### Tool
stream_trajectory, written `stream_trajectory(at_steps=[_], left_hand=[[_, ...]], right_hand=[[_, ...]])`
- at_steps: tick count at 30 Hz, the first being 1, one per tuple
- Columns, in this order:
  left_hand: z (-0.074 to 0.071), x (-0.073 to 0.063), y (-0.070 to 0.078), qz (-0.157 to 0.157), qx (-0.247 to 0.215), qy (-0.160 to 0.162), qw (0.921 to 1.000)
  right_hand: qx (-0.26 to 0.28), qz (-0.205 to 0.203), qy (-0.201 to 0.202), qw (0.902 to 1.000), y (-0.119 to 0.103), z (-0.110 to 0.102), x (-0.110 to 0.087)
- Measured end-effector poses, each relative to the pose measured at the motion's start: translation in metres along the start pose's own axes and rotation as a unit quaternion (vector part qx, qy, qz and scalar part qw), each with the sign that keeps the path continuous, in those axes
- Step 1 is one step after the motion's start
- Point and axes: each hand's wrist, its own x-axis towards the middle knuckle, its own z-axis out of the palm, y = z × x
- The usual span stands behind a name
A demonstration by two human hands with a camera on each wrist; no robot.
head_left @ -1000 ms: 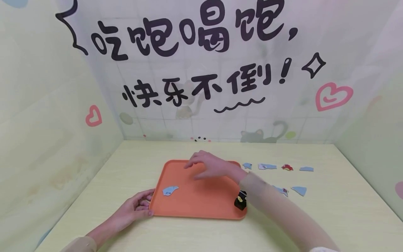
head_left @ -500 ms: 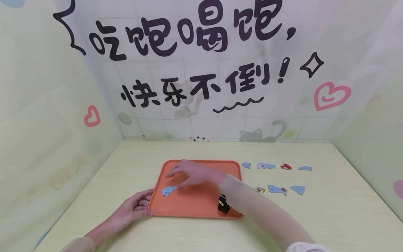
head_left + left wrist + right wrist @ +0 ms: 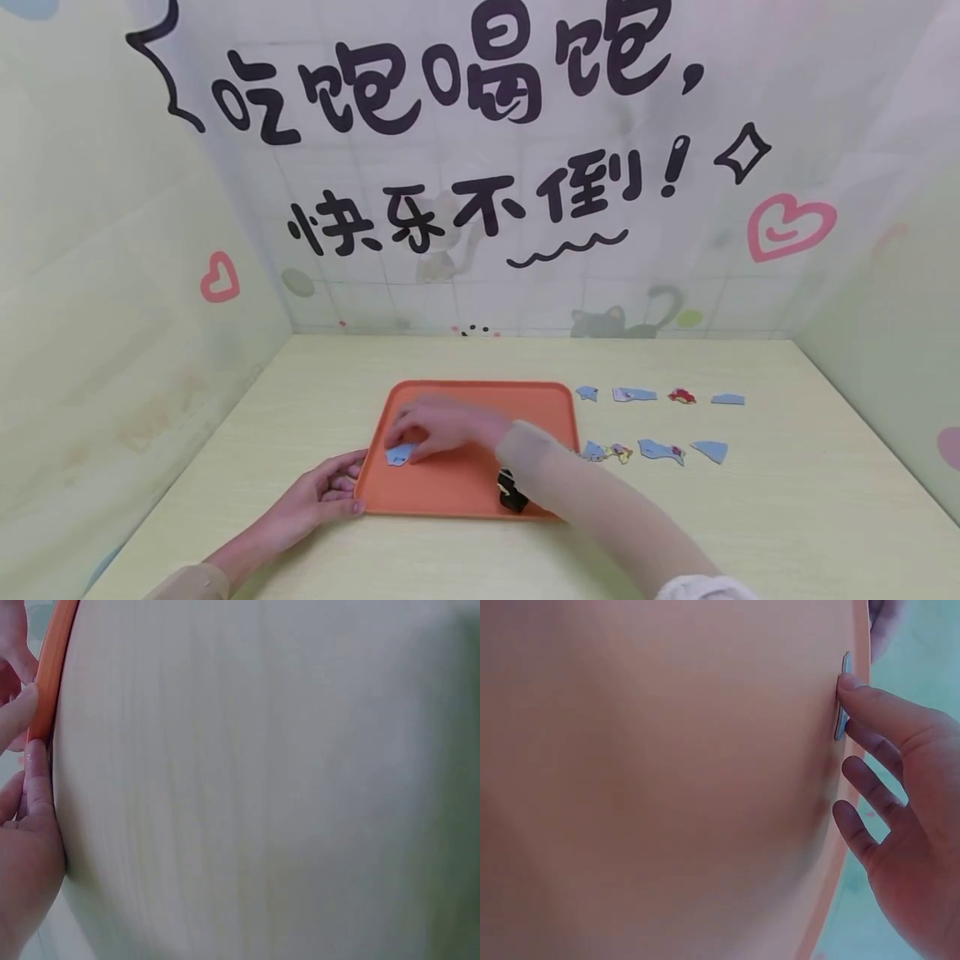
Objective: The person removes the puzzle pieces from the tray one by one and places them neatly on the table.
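An orange tray (image 3: 465, 492) lies on the table, and my left hand (image 3: 318, 493) grips its left edge; the left wrist view has the thumb and fingers at the tray rim (image 3: 51, 682). Over the tray's left part, my right hand (image 3: 435, 427) reaches down to a light-blue puzzle piece (image 3: 398, 455). Thumb and index finger pinch this piece's edges, as the right wrist view shows with the thin puzzle piece (image 3: 841, 712) between them. The other fingers of that hand are spread, loosely bent. Part of the piece is hidden by the hand in the head view.
Right of the tray, several puzzle pieces lie in two rows, among them a red one (image 3: 682, 397), a long blue one (image 3: 634, 395) and a blue triangle (image 3: 710, 452). A black device (image 3: 512, 490) hangs beneath the right wrist. A printed curtain (image 3: 480, 292) stands behind the table.
My right hand has moved left and down across the tray to the light-blue puzzle piece, and its thumb and index finger have closed on it. The left hand stays at the tray's edge.
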Motion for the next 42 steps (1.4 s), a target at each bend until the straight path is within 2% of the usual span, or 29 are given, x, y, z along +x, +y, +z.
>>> stream_trajectory(at_steps=[7, 11, 23, 25, 32, 42], left_hand=[[0.000, 0.000, -0.001, -0.017, -0.002, 0.010, 0.9998], [0.000, 0.000, -0.001, -0.002, 0.000, 0.008, 1.0000], [0.000, 0.001, -0.002, -0.005, -0.005, 0.008, 0.9999], [0.000, 0.001, -0.002, -0.003, -0.002, 0.009, 1.0000], [0.001, 0.001, -0.001, -0.027, 0.009, 0.020, 0.9994], [0.002, 0.000, 0.001, -0.017, 0.014, 0.015, 0.9997]], right_hand=[[0.016, 0.013, -0.005, 0.9998, -0.001, 0.005, 0.003], [0.021, 0.016, 0.000, 0.9996, -0.002, 0.006, 0.002], [0.054, 0.017, 0.003, 0.9984, -0.002, 0.001, -0.007], [0.060, 0.019, 0.005, 0.9980, -0.002, -0.001, -0.010], [0.091, 0.024, 0.029, 0.9951, -0.001, -0.011, -0.028], [0.097, 0.054, 0.073, 0.9912, -0.002, -0.025, -0.054]])
